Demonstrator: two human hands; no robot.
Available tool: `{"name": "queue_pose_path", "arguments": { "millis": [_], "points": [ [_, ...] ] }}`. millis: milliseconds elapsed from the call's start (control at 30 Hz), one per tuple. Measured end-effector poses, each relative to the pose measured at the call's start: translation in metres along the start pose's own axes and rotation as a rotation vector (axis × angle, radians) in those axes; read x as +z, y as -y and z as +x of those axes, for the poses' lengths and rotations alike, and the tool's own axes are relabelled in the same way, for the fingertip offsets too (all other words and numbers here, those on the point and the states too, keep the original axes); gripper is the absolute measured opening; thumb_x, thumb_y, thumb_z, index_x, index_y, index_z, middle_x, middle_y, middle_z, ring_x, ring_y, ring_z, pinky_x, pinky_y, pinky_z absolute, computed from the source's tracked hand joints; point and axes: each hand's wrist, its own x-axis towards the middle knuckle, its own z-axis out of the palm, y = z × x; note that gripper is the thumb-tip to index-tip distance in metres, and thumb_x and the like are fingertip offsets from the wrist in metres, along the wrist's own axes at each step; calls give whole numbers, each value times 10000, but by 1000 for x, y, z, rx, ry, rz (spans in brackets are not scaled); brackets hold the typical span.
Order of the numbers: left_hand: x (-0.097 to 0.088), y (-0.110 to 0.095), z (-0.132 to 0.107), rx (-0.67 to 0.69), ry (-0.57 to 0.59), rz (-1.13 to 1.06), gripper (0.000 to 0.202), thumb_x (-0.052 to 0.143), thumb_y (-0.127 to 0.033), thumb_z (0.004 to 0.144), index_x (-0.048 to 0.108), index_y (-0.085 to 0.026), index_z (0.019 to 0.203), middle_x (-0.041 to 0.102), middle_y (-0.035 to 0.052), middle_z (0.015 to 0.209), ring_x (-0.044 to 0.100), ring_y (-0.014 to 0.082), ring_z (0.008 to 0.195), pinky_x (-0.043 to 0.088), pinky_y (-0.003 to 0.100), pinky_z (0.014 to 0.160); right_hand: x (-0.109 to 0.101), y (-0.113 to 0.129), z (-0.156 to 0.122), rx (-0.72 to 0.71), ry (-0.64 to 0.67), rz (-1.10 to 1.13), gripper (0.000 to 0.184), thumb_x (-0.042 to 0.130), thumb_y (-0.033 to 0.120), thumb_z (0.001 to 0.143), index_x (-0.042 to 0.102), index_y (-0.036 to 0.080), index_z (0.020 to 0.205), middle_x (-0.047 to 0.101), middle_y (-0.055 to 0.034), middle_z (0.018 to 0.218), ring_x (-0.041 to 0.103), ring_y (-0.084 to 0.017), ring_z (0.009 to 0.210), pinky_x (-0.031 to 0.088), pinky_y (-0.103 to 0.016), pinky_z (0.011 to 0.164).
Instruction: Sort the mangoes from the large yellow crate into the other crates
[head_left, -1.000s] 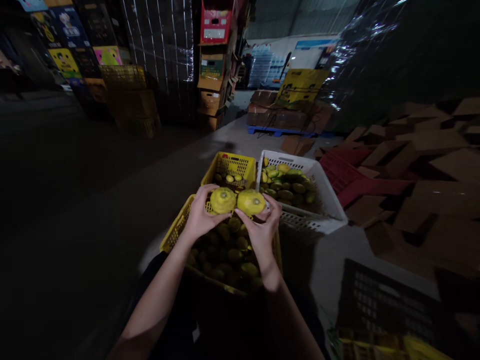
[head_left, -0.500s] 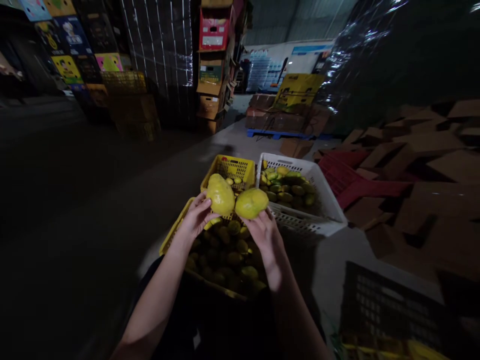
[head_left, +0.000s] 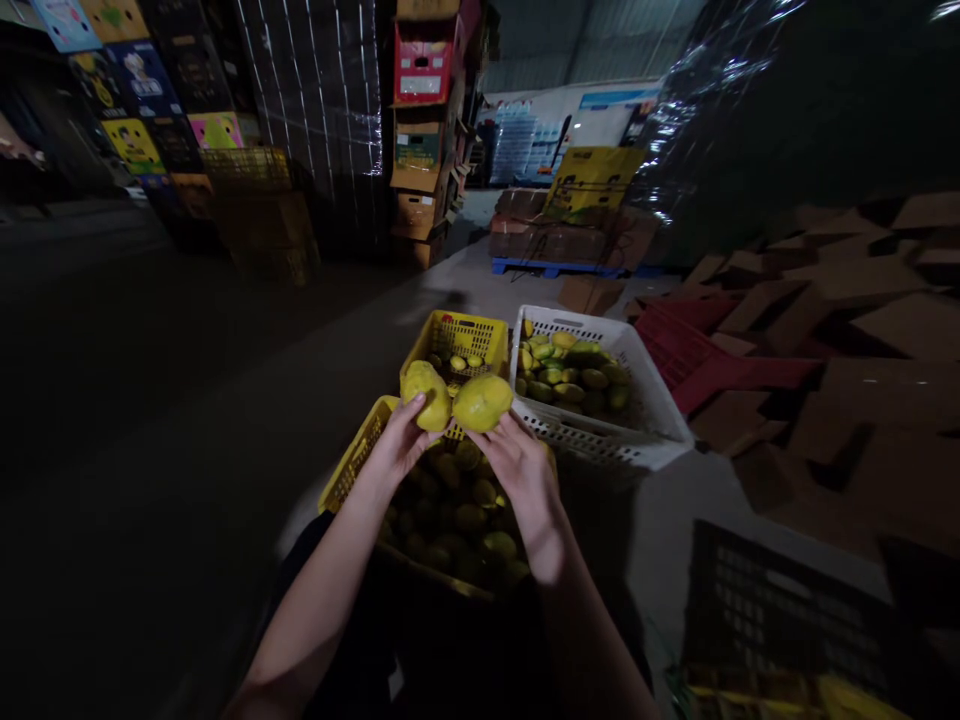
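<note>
My left hand [head_left: 397, 448] is closed around a yellow-green fruit [head_left: 425, 394], held up above the near yellow crate [head_left: 349, 468]. My right hand [head_left: 513, 468] grips a second yellow fruit [head_left: 483, 402] right beside the first; the two fruits nearly touch. The near crate below holds several dark green and yellow fruits [head_left: 466, 517]. Both forearms reach up from the bottom of the view.
A second yellow crate [head_left: 459, 333] with a few fruits stands behind the near one. A white crate [head_left: 645, 395] of fruits sits to its right. Flattened cardboard [head_left: 840, 340] lies at right, a dark crate [head_left: 780, 610] at bottom right, stacked boxes [head_left: 421, 130] behind.
Both hands have turned the fruits and lowered them slightly, drifting a little left. The fruits stay side by side over the near crate.
</note>
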Motion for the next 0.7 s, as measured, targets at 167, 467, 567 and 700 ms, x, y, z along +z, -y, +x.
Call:
{"name": "queue_pose_path", "arguments": {
  "millis": [167, 467, 567, 700],
  "points": [
    [2, 2, 5, -59, -198, 42, 160, 647, -223, 895, 677, -160, 1040, 732, 42, 830, 696, 143, 673, 612, 225, 630, 0, -9, 5, 93, -49, 66, 157, 797, 231, 715, 690, 247, 830, 794, -23, 982, 726, -231, 1064, 569, -430, 1021],
    [-6, -8, 7, -128, -74, -132, 379, 506, -471, 895, 660, -130, 958, 677, 63, 685, 651, 163, 555, 572, 250, 513, 6, -5, 6, 162, -85, 264, 284, 757, 316, 672, 661, 261, 934, 803, -48, 947, 759, -271, 931, 634, -458, 876],
    [-7, -8, 7, -137, -33, -131, 412, 488, -458, 871, 660, -119, 1030, 688, 76, 708, 666, 188, 570, 572, 273, 517, 9, -2, 4, 178, -138, 291, 250, 740, 407, 740, 681, 223, 899, 799, -71, 870, 761, -251, 805, 644, -421, 810],
    [-6, -7, 5, -175, 32, -148, 455, 475, -388, 849, 638, -92, 1153, 737, 132, 836, 702, 211, 645, 584, 279, 557, 12, 3, 4, 228, -188, 295, 291, 695, 514, 808, 662, 226, 798, 751, -11, 682, 706, -193, 590, 632, -349, 643]
  ]
}}
